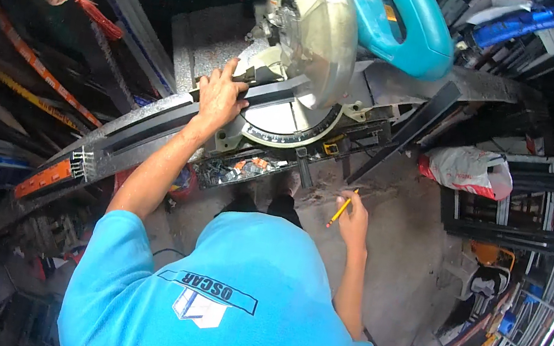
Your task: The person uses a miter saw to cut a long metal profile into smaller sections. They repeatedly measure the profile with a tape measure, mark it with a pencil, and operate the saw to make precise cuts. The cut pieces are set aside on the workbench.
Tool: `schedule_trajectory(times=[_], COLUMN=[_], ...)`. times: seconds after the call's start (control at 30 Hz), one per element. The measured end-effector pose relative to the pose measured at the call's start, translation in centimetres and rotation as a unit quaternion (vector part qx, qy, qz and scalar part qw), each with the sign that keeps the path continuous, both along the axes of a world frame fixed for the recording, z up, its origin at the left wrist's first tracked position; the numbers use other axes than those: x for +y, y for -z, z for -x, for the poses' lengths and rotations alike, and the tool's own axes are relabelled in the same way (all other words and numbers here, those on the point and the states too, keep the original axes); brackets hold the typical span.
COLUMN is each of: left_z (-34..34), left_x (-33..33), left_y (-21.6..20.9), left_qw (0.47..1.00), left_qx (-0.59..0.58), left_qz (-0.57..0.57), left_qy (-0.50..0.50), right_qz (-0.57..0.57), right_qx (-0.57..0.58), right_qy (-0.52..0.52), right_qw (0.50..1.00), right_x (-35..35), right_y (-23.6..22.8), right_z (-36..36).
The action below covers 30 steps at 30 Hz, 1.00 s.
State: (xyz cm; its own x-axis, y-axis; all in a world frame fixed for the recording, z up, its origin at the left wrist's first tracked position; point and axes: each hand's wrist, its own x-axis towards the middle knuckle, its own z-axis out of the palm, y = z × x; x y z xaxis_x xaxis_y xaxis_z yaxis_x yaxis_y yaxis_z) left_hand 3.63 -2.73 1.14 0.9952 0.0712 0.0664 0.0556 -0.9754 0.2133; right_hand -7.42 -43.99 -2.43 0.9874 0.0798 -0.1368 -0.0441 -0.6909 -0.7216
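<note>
In the head view, the saw [317,39] is standing at 12 o'clock, its teal handle [432,56] looming at 1 o'clock. Its guard [331,74] is hanging over the bar's far end and hiding it. A second bar [408,132] is leaning at 2 o'clock, slanting down between the saw and your right side. A blue package [517,28] is lying on a pile between 1 and 2 o'clock, and a white and red bag [467,171] is sitting at 3 o'clock. Just below the saw, a tray [285,168] is holding small scraps. At 9 o'clock an orange piece [43,180] is lying on the bench [94,171], silver screws [82,163] standing beside it. Orange [46,67] and yellow [31,93] strips are leaning farther out, between 9 and 10 o'clock.

Your left hand [220,98], at 11 o'clock, is spreading its fingers wide and resting on the dark bar [274,94], covering part of it. That bar is lying along the saw's fence, its long axis running from 8 to 2 o'clock, its 2 o'clock end pointing under the guard. Your right hand [355,224], at 4 o'clock, is pinching a yellow pencil [341,211] well apart from the bar; the pencil's long axis is running from 1 to 7 o'clock.
</note>
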Motion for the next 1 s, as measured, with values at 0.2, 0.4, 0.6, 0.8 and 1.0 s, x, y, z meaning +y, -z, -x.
schedule_trajectory(times=[0.2, 0.4, 0.6, 0.8, 1.0], left_z=[-1.4, -3.1, -3.9, -7.0, -5.7], left_x=[0.8, 4.4, 4.7, 8.2, 5.6], left_y=[2.1, 4.6, 4.6, 8.5, 5.7], left_qw=[0.999, 0.997, 0.997, 0.994, 0.989], left_qx=[0.009, -0.039, 0.015, -0.057, -0.046], left_qz=[0.045, -0.031, -0.044, -0.024, -0.084], left_qy=[0.011, 0.064, 0.057, 0.09, 0.115], right_qz=[0.016, 0.054, -0.043, -0.091, -0.448], right_qx=[0.066, 0.027, -0.016, -0.011, -0.099], right_qy=[-0.038, -0.086, -0.04, 0.029, 0.065], right_qw=[0.997, 0.994, 0.998, 0.995, 0.886], right_x=[-0.4, 0.1, -0.7, -6.1, -11.2], right_y=[-2.9, -2.6, 0.7, 1.7, -3.5], right_z=[1.1, -1.4, 1.8, 6.3, 7.0])
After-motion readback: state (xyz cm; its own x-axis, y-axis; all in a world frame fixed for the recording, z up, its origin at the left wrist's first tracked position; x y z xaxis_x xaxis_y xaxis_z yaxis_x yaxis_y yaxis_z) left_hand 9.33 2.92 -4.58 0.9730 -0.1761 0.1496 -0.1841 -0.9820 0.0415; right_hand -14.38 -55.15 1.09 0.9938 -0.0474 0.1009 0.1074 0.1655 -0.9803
